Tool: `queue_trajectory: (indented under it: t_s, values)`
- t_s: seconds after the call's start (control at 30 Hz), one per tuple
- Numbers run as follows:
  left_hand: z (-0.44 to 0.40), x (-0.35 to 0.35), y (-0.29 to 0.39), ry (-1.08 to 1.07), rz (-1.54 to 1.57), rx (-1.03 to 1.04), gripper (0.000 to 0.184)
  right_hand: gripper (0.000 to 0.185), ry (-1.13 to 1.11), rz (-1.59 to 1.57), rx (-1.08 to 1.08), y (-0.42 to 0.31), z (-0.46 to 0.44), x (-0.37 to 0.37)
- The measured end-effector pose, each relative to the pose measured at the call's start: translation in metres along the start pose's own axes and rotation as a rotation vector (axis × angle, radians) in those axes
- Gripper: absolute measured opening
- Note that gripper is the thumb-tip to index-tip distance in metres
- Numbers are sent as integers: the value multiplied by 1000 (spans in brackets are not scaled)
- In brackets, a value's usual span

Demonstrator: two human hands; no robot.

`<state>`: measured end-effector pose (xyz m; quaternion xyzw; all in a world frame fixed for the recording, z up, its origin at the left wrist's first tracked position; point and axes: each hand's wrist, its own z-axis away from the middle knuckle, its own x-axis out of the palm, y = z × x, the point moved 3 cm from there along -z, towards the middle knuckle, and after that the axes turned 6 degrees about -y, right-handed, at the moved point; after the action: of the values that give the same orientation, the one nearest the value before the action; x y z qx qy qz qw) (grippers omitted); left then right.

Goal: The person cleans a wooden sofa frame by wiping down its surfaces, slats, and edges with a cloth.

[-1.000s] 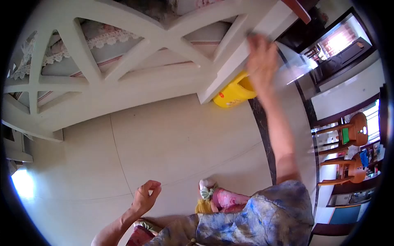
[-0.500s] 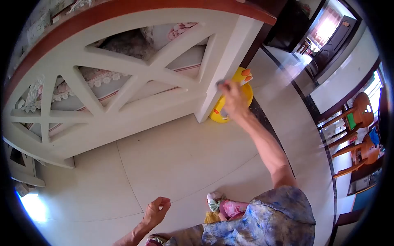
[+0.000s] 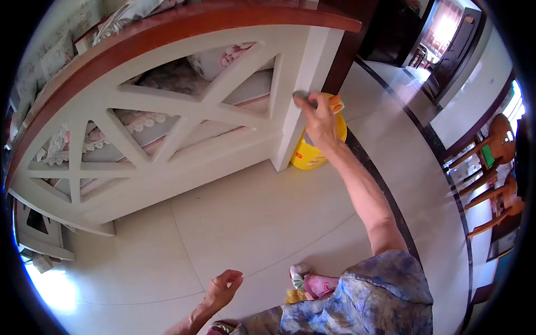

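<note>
My right hand is closed on a small grey cloth, which touches the white end post of a curved lattice panel with a red-brown top rail. Part of the grey cloth also shows below the fingers. Just behind that hand, low down, stands a yellow bin with orange parts at its top. My left hand hangs over the floor near my body, fingers curled with thumb and fingertips close together, nothing visible in it.
Pale floor tiles with a dark curved stripe lie in front of me. Wooden chairs stand at the right. A dark door is at the upper right. Floral cushions show behind the panel.
My right hand has moved left and down from above the bin to the post's face, then slightly up along it. The view has shifted, showing the top rail. My left hand keeps its curled pose.
</note>
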<state>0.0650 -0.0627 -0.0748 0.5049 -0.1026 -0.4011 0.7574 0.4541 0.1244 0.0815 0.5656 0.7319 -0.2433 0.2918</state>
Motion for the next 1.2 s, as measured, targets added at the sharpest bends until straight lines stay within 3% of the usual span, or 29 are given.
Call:
queue_trajectory:
  t_s: [0.13, 0.23, 0.3, 0.43, 0.57, 0.63, 0.77, 0.87, 0.93, 1.0, 1.13, 1.2]
  values:
    - [4, 2, -12, -18, 5, -19, 24, 52, 284, 155, -14, -12, -68, -59]
    - [1, 6, -12, -53, -1, -35, 24, 55, 363, 161, -32, -10, -65, -51]
    - [-3, 8, 0, -81, 5, 4, 24, 51, 136, 169, -31, -7, -33, -27]
    - [1, 3, -3, -38, 8, 108, 26, 44, -29, 81, -53, -10, -3, -5]
    - [12, 0, -9, -42, -59, -10, 27, 36, 111, 141, 15, -23, -48, -38]
    - [14, 2, -13, -54, -86, -53, 27, 33, 331, 4, 166, -34, -69, -48]
    - [13, -5, -2, -79, -100, 58, 27, 31, 488, -140, 198, -55, -111, -39]
    - [20, -16, -4, -23, -65, 97, 27, 29, 850, -71, 255, -64, -133, -20]
    - [26, -27, 0, 39, -79, 58, 26, 28, 702, -317, 267, -100, -134, 3]
    - [27, -30, 0, 44, -17, 19, 26, 23, 600, -329, -16, -160, -135, 5]
    - [34, -29, -6, 37, 155, -27, 28, 21, 483, -591, -15, -191, -129, 10]
    - [35, -28, -19, 42, 196, -33, 28, 18, 533, -637, 316, -173, -122, 9]
